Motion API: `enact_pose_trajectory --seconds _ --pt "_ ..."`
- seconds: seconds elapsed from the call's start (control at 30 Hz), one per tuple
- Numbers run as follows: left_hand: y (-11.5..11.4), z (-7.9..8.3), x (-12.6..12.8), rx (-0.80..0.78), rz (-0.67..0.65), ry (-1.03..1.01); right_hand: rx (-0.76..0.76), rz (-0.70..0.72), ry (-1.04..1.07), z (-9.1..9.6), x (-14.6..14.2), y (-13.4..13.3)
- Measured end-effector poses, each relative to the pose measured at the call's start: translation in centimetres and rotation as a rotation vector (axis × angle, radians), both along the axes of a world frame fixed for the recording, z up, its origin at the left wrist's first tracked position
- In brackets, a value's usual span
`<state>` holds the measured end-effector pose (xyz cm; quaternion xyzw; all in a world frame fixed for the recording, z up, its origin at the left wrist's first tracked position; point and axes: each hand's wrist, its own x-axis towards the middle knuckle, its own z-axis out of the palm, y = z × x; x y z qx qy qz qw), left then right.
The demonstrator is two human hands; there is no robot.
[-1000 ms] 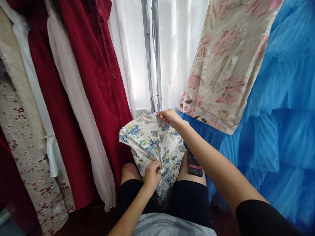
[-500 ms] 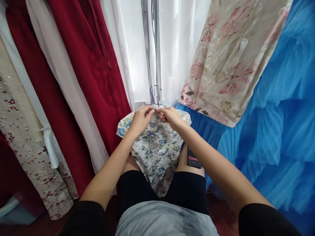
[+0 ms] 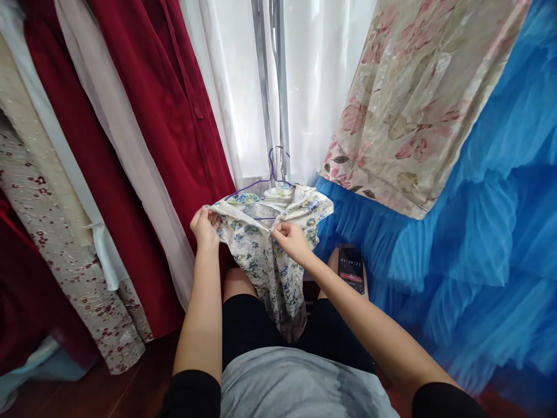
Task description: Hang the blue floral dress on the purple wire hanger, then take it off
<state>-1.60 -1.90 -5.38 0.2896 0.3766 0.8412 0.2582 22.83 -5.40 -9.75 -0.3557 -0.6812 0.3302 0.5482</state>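
Left hand (image 3: 205,226) has moved outward, pinching floral blouse (image 3: 250,247) like right hand (image 3: 290,239), with blue tub (image 3: 65,367) contents unclear.

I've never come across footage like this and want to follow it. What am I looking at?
There is no machine here, just a person's two bare hands. One camera, worn on the head, looks forward and down, so you see roughly what they see. The left hand pinches the outer edge of a blue-flowered garment; the right hand pinches it near the neck opening. A purple hanger sits partly inside it. A phone lies on the right thigh. Dark red cloth hangs on the left, pink-flowered cloth and blue ruffled fabric on the right.
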Motion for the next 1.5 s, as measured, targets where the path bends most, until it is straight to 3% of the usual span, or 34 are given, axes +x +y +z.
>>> enact_pose_trajectory --seconds 0.07,0.17,0.27,0.37,0.5,0.57,0.63,0.7,0.77,0.83,0.9,1.0,1.07,1.17,1.27,1.37,1.5 --pt "0.1 -3.1 -0.2 -0.085 -0.047 -0.156 -0.052 0.019 0.039 -0.9 -0.4 -0.3" --pt "-0.1 -7.3 1.2 -0.140 -0.036 -0.168 -0.186 0.058 0.115 -2.6 -0.2 -0.4" --pt "-0.5 -10.0 2.7 -0.164 -0.050 -0.153 -0.311 0.093 0.205 -4.8 0.9 -0.3" --pt "-1.3 -10.3 3.9 -0.148 -0.134 -0.127 -0.363 -0.006 0.248 -7.5 2.1 -0.4" --pt "-3.6 -7.6 7.5 -0.027 -0.333 -0.008 -0.292 -0.092 0.071 -9.2 2.7 -1.0" --pt "-5.2 -5.7 10.4 0.034 -0.428 0.165 -0.171 0.028 -0.016 -8.3 2.7 -1.7" --pt "-6.7 -4.0 13.0 0.070 -0.491 0.435 -0.075 0.254 -0.028 -6.3 2.6 -2.6" --pt "-7.8 -2.9 14.5 0.087 -0.507 0.733 -0.090 0.442 0.048 -4.1 2.8 -3.5" --pt "-8.3 -2.6 14.7 0.084 -0.517 0.942 -0.201 0.517 0.165 -2.5 3.5 -4.1" --pt "-8.4 -3.2 14.0 0.059 -0.639 0.999 -0.330 0.514 0.244 -1.6 4.6 -4.4" --pt "-8.2 -4.7 13.2 0.016 -0.873 0.948 -0.403 0.500 0.195 -1.1 6.1 -4.5" --pt "-8.1 -8.0 12.3 -0.134 -1.193 0.944 -0.377 0.477 -0.080 -0.1 8.9 -4.6" --pt "-7.9 -10.3 11.6 -0.260 -1.250 1.086 -0.322 0.442 -0.291 0.8 10.9 -4.3" --pt "-7.3 -12.6 9.4 -0.374 -1.143 1.287 -0.240 0.318 -0.538 1.5 14.1 -2.7" --pt "-6.9 -12.7 6.6 -0.406 -0.949 1.371 -0.192 0.207 -0.625 1.6 17.3 0.2" --pt "-7.4 -10.5 5.0 -0.386 -0.758 1.423 -0.145 0.058 -0.467 2.0 19.8 4.0" --pt "-8.5 -6.4 6.3 -0.181 -0.550 1.526 -0.006 -0.106 -0.119 4.4 20.4 9.8"
